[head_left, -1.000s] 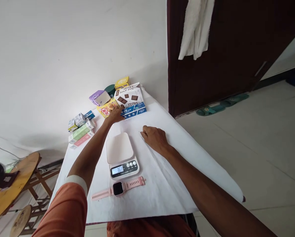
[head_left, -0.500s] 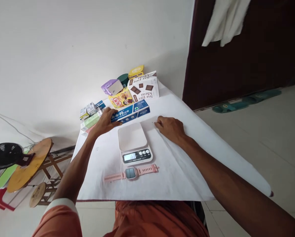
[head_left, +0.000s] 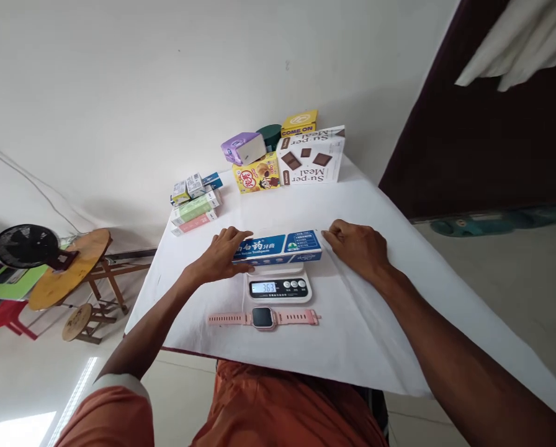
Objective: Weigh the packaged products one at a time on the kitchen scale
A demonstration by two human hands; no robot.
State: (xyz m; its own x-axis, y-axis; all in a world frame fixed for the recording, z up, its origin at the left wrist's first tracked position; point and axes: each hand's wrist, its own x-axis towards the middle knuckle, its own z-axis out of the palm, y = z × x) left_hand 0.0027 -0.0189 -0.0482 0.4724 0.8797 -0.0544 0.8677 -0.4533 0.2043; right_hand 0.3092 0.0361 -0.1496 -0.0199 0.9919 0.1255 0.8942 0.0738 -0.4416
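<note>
A blue-and-white toothpaste box [head_left: 280, 247] lies lengthwise across the weighing plate of a white kitchen scale [head_left: 279, 290] and hides most of it. I cannot tell whether the box touches the plate. My left hand [head_left: 219, 254] is closed on its left end, thumb in front and fingers behind. Lit digits on the scale's display look like 363. My right hand [head_left: 359, 245] rests on the cloth just right of the box, fingers curled in, with nothing visible in them. Nearest me, a pink-strapped smartwatch [head_left: 263, 318] lies stretched flat in front of the scale.
Along the wall stand a white chocolate-picture box [head_left: 311, 158], a yellow snack box [head_left: 257, 174], a purple tissue pack [head_left: 243, 149], a yellow carton [head_left: 299, 122] and a green round container [head_left: 269, 135]. Several small boxes [head_left: 197, 208] lie at the left. A fan [head_left: 25, 251] stands on a stool.
My left hand has brought the toothpaste box toward me, from behind the scale to over its plate. My right hand stays curled on the cloth. The camera view has shifted.
</note>
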